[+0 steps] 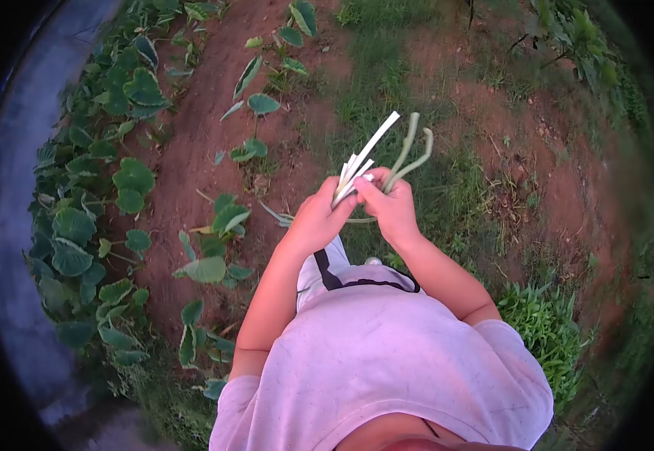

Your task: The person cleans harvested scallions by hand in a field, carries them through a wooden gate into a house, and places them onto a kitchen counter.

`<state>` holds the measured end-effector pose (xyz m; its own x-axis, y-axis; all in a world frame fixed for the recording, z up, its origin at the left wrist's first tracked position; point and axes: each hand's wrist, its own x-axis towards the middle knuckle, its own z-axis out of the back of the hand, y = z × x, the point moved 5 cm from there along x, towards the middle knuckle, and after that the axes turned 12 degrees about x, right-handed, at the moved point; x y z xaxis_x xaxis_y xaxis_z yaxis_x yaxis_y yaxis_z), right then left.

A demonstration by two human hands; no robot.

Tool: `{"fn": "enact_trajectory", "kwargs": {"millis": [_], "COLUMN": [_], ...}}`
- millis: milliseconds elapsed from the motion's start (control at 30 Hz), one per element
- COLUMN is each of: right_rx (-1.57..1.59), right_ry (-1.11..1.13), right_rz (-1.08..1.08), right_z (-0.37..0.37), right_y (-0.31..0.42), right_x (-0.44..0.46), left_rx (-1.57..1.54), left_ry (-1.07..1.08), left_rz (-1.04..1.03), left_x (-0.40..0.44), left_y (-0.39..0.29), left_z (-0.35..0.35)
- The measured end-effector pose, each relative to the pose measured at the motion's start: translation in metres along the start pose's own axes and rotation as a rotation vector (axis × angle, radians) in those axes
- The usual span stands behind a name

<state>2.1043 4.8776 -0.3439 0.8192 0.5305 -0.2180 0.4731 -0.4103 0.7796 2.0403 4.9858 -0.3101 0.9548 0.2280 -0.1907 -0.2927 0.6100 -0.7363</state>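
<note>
Several pale, peeled stalks stand up out of my left hand, whose fingers are wrapped round their lower ends. My right hand is closed on green stems that bend up and to the right. The fingertips of my right hand meet the pale stalks beside my left hand. Below the hands, a thin green stem passes behind them towards the left.
Broad-leaved plants grow in rows on reddish soil at the left, beside a grey paved strip. Grass runs ahead of me. Leafy green plants grow at the lower right, and a taller plant at the upper right.
</note>
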Motion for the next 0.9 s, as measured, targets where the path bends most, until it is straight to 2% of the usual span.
{"fn": "enact_trajectory", "kwargs": {"millis": [33, 100, 133, 233, 300, 400, 500, 600, 733, 833, 900], "right_rx": [-0.003, 0.218, 0.202, 0.164, 0.144, 0.203, 0.265, 0.23, 0.283, 0.32, 0.136], "right_ry": [-0.006, -0.039, -0.04, -0.025, -0.079, -0.125, -0.112, -0.159, -0.197, -0.181, -0.087], "right_rz": [0.007, -0.017, -0.037, 0.007, 0.009, -0.04, -0.052, 0.032, 0.099, 0.05, -0.115], "right_z": [0.0, -0.002, -0.006, -0.015, -0.024, -0.046, -0.075, -0.09, -0.1, -0.095, -0.089], "right_y": [0.004, 0.008, 0.008, 0.007, 0.004, 0.006, 0.027, 0.056, 0.087, 0.093, 0.089], "right_x": [0.022, 0.068, 0.093, 0.176, 0.24, 0.317, 0.385, 0.451, 0.539, 0.612, 0.663], "left_rx": [-0.003, -0.169, -0.197, -0.126, -0.109, -0.11, -0.277, -0.642, -0.572, -0.595, -0.58], "left_ry": [0.004, 0.088, 0.087, 0.176, 0.176, 0.25, 0.328, 0.421, 0.482, 0.458, 0.446], "left_rz": [-0.008, -0.044, -0.103, -0.093, -0.219, -0.196, -0.201, 0.017, -0.006, -0.002, 0.007], "left_x": [0.021, 0.065, 0.09, 0.171, 0.235, 0.312, 0.381, 0.442, 0.516, 0.583, 0.635], "left_y": [0.005, 0.02, 0.028, 0.057, 0.078, 0.101, 0.114, 0.117, 0.124, 0.125, 0.129], "left_z": [0.006, 0.016, 0.02, 0.042, 0.069, 0.111, 0.147, 0.18, 0.216, 0.235, 0.24]}}
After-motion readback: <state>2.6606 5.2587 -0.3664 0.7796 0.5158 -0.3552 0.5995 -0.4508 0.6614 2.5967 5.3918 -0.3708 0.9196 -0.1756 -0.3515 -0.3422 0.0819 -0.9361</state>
